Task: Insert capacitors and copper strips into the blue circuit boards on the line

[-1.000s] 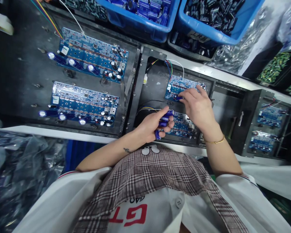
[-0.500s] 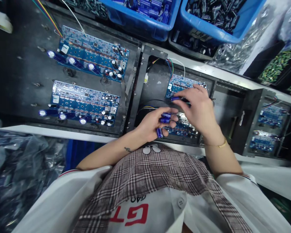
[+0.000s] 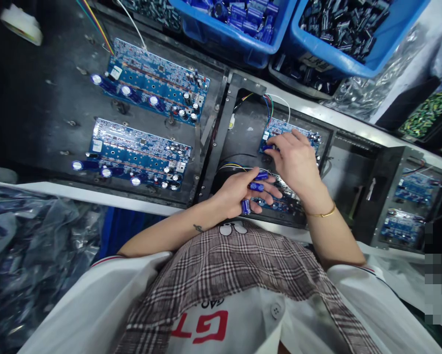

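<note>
In the head view, I read the step in hand as setting a blue cylinder (image 3: 268, 147) at the edge of the upper middle circuit board (image 3: 280, 129), which lies under and just beyond the right hand (image 3: 297, 160). The right hand is narrowed to a fingertip pinch on that one cylinder; I cannot tell whether its leads are seated. The left hand (image 3: 236, 194) is half open with fingers spread, carrying three blue cylinders (image 3: 257, 187) in and between the fingers. In my judgement, the next move calls for upright alignment of the pinched part and light pressure, with the left hand steady. Count: four cylinders at the hands, one right and three left. I count six boards: the upper middle one; the lower middle circuit board (image 3: 287, 200), between and partly behind the hands; two left-hand boards (image 3: 150, 71), left of the left hand; and two far boards (image 3: 415, 189), right of the right hand. The left-hand boards bear six large capacitors (image 3: 126, 90) with pale ends, three each. Two blue bins (image 3: 243, 49) stand beyond both hands; I cannot count their contents.
</note>
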Demonstrator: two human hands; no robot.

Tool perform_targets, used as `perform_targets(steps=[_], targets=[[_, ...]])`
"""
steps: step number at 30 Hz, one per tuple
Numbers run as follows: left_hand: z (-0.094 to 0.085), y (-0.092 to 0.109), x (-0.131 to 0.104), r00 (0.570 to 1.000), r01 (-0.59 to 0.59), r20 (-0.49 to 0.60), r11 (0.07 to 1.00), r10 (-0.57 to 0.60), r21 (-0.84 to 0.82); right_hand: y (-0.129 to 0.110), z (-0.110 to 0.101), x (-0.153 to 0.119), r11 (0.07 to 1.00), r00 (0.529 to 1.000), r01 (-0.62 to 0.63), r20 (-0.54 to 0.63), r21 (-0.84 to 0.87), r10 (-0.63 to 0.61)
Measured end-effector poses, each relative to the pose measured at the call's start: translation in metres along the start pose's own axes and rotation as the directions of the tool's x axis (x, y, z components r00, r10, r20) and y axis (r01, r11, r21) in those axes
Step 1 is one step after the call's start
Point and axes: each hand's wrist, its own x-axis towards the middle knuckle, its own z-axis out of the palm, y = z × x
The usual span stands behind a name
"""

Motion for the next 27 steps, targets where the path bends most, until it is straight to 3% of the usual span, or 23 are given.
perform_targets(steps=[5, 12, 21, 27], targets=[[0.002, 0.0, 0.001, 0.997, 0.035, -0.061, 0.999, -0.036, -0.025, 0.002, -0.006, 0.003, 1.0, 0.998, 0.023, 0.057, -0.016, -0.022], [0.003, -0.001, -0.001, 0.994, 0.029, -0.1, 0.998, -0.035, -0.064, 0.002, 0.001, 0.001, 1.0, 1.0, 0.011, -0.002, -0.029, -0.011], [0.001, -0.001, 0.0, 0.996, 0.033, -0.087, 0.999, -0.036, -0.041, 0.003, 0.002, 0.0, 0.995, 0.999, 0.053, 0.008, -0.081, -0.053], [-0.002, 0.002, 0.002, 0.997, 0.075, -0.013, 0.991, -0.077, -0.113, 0.002, 0.014, 0.0, 0.994, 0.996, 0.083, -0.037, -0.072, -0.085]])
